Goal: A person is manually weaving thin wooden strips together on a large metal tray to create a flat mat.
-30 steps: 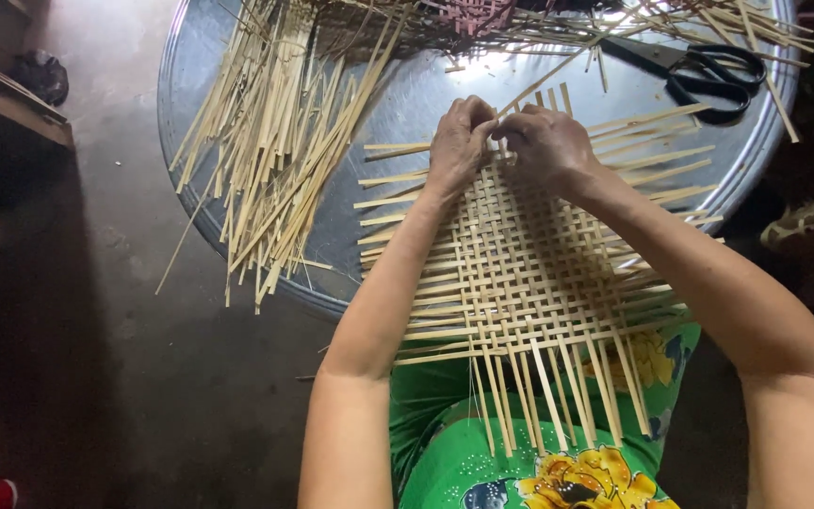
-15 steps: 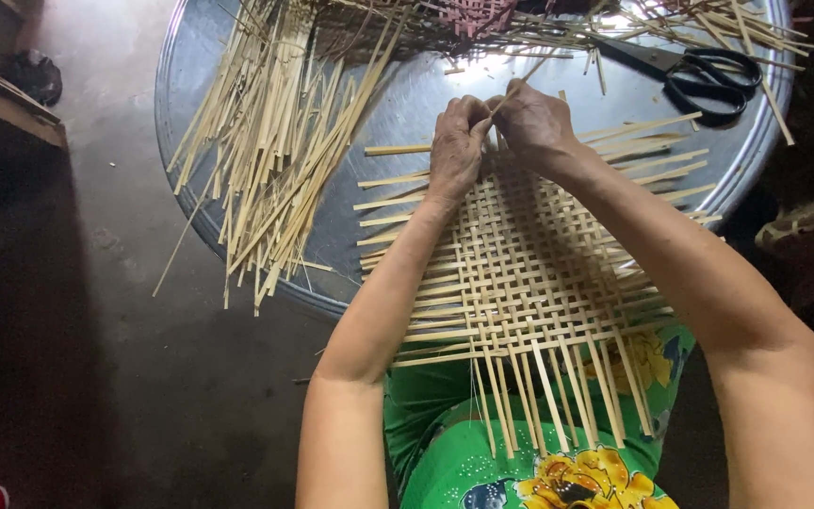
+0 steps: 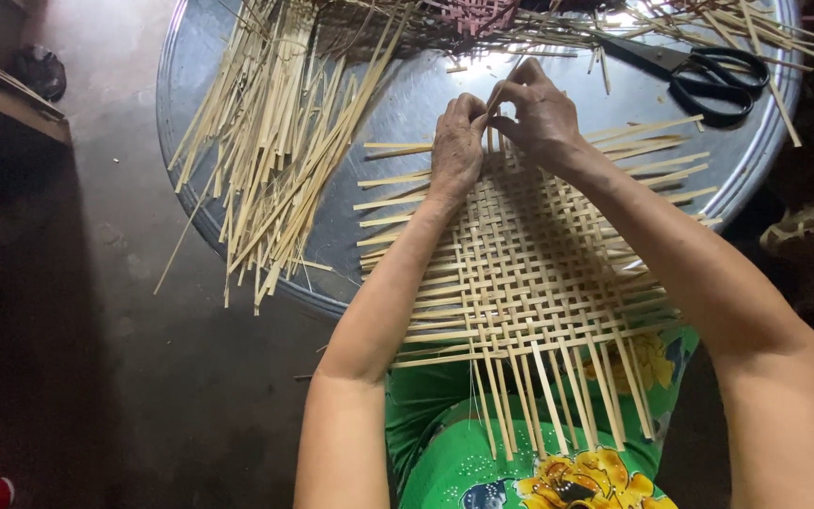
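Note:
A half-woven mat of pale bamboo strips (image 3: 529,273) lies across my lap and the near rim of a round metal tray (image 3: 407,94). My left hand (image 3: 456,143) presses on the mat's far edge, fingers curled over the strips. Beside it, my right hand (image 3: 541,111) pinches a thin bamboo strip between thumb and fingers at the same far edge. Both hands touch each other over the weave. Loose strip ends stick out on all sides of the mat.
A heap of loose bamboo strips (image 3: 275,141) covers the tray's left half. Black-handled scissors (image 3: 708,71) lie at the tray's far right. A pinkish woven piece (image 3: 478,14) sits at the far edge. Dark wooden furniture (image 3: 7,90) stands left on the concrete floor.
Both hands have shifted slightly toward the mat's far edge. My right hand's fingers have lifted and pinch a strip higher than before.

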